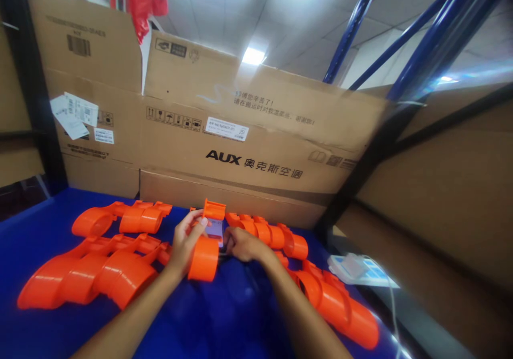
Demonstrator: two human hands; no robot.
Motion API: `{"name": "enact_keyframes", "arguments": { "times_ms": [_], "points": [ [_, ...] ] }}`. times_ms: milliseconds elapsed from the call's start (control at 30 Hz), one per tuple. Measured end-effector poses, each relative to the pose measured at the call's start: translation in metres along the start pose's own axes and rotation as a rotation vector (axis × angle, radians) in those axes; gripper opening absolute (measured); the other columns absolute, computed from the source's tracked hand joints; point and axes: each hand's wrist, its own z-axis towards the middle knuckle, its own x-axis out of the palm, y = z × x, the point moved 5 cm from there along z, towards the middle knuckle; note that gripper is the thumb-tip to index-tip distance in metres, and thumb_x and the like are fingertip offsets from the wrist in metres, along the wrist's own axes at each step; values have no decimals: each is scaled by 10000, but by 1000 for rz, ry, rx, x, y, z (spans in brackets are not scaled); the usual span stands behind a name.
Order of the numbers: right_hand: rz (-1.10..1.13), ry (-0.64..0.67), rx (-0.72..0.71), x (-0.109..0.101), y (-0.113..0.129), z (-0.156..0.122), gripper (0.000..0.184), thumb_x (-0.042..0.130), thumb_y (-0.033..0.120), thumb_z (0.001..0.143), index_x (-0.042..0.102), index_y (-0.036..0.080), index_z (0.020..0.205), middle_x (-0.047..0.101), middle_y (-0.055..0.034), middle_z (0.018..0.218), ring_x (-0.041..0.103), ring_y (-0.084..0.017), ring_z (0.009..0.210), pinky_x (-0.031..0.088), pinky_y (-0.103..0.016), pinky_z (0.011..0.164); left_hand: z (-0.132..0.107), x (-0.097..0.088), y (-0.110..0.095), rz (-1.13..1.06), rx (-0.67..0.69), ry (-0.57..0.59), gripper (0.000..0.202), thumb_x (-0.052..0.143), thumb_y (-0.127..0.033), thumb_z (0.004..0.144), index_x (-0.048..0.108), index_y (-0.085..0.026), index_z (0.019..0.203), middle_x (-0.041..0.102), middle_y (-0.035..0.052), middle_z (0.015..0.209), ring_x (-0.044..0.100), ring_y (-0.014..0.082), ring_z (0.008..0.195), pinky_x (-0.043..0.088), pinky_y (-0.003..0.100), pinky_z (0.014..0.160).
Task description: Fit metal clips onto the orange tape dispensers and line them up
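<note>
My left hand (pixel 185 242) is closed around an orange plastic part (pixel 203 260) with a wide ring at the bottom. An orange bracket-like piece (pixel 214 210) shows just above my fingers; whether both are one piece I cannot tell. Behind them, a lit screen like a phone's (pixel 215 231) shows between my hands. My right hand (pixel 242 243) sits at the screen's right edge with its fingers curled in. Something small and dark lies at its fingertips, too hidden to name.
On the blue surface (pixel 248 316), rows of orange ring parts lie at left (pixel 76 276) and right (pixel 332 305). A cardboard wall (pixel 176 150) rises behind. A white power strip (pixel 360 270) with a cable is at right, beside a dark rack post (pixel 352 182).
</note>
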Motion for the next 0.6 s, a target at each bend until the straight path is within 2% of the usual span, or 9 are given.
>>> {"name": "enact_keyframes", "arguments": {
  "times_ms": [267,433,500,600],
  "points": [
    [138,-64,-143,-22,17,-15,181,545,60,700,558,203,809,519,56,672,463,-103,586,360,-194,537,-3,5,-4,-11,-24,22,376,696,-502,797,681,-178,988,679,18,784,538,113,547,437,229,545],
    [314,-259,-223,-43,17,-27,73,539,208,837,477,223,803,489,41,745,459,-123,649,407,-221,597,-8,12,5,-70,-115,44,423,717,-526,777,678,-176,1013,692,14,719,594,146,553,454,243,550],
    [444,-330,-246,-44,15,-32,136,559,282,867,453,232,797,490,38,750,483,-128,646,425,-228,592,-8,13,11,-78,-116,22,436,733,-516,768,676,-174,1034,732,39,816,649,170,637,491,263,620],
    [563,-368,-290,-39,15,-37,186,571,318,886,435,239,787,509,27,789,580,-152,714,489,-268,660,-9,16,17,-115,-92,3,436,741,-489,777,673,-169,1065,758,88,993,704,230,879,519,321,812]
  ]
}}
